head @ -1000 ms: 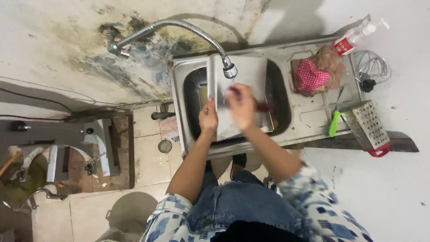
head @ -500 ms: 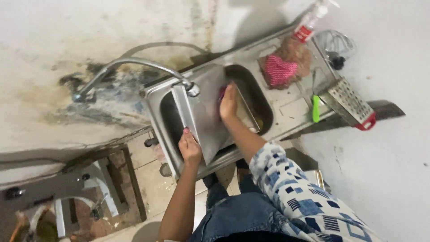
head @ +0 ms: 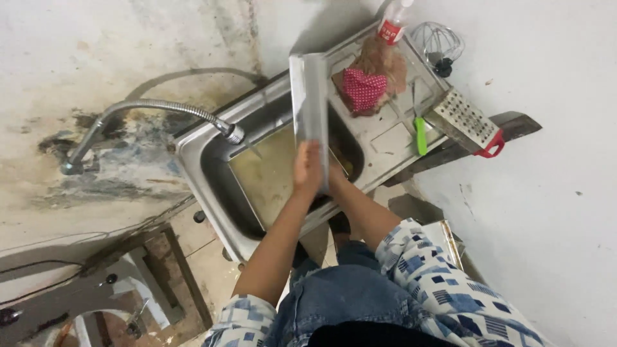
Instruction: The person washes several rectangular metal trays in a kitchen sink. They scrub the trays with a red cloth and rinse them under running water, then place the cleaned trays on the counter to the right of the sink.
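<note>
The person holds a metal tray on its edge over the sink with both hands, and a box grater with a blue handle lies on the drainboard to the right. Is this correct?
Not quite: the handle of the box grater is red, not blue, as the head view shows. The rest holds: the left hand and the right hand hold the metal tray on its edge over the sink, and the grater lies on the drainboard to the right.

The metal tray (head: 308, 103) lay flat across the sink (head: 212, 160) a moment ago; now it stands on edge over the basin, its thin side up. The left hand (head: 307, 170) has left the tray's near edge and grips its lower end, and the right hand (head: 335, 175) has come off the tray's face and is mostly hidden behind it.
</note>
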